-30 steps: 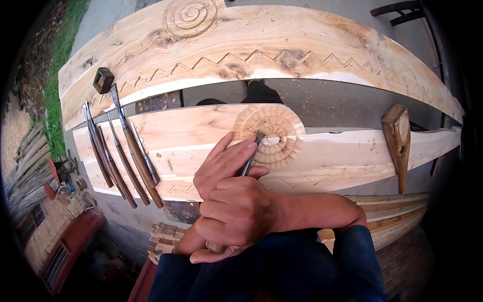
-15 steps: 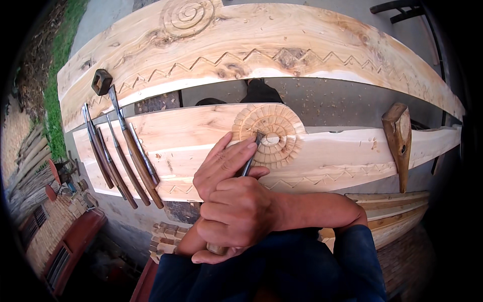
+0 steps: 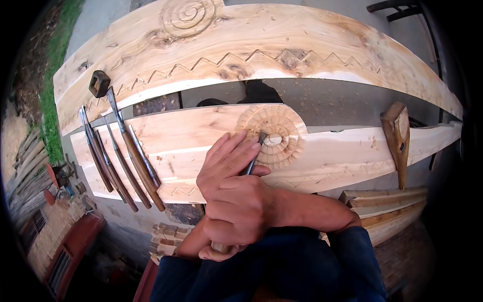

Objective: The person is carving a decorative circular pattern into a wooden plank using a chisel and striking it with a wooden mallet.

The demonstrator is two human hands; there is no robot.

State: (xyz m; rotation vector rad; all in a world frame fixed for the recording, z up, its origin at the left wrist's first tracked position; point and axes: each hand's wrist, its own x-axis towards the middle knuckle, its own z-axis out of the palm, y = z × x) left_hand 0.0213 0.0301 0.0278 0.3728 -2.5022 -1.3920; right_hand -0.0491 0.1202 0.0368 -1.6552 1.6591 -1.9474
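A carving chisel (image 3: 251, 165) slants up from my body, its cutting tip resting on the carved spiral rosette (image 3: 289, 151) just left of the round centre. My right hand (image 3: 236, 206) wraps round its wooden handle, whose butt shows below the fist. Farther up, my left hand (image 3: 224, 158) lies on the board with its fingers against the blade and its thumb on the other side. The pale wooden board (image 3: 191, 123) under both bears the rosette and a zigzag line along its near edge. Part of the handle is hidden by my right hand.
Several chisels with wooden handles (image 3: 123, 173) lie on the board's left end. A dark hollow block (image 3: 99, 83) sits beyond them. At right rests a wooden mallet (image 3: 397, 138). Behind, a second long board (image 3: 322, 35) carries a spiral and zigzag; wood chips dot the floor.
The view has shifted a little. Both hands and the chisel keep nearly the same place by the rosette's centre, with the tip only slightly moved.
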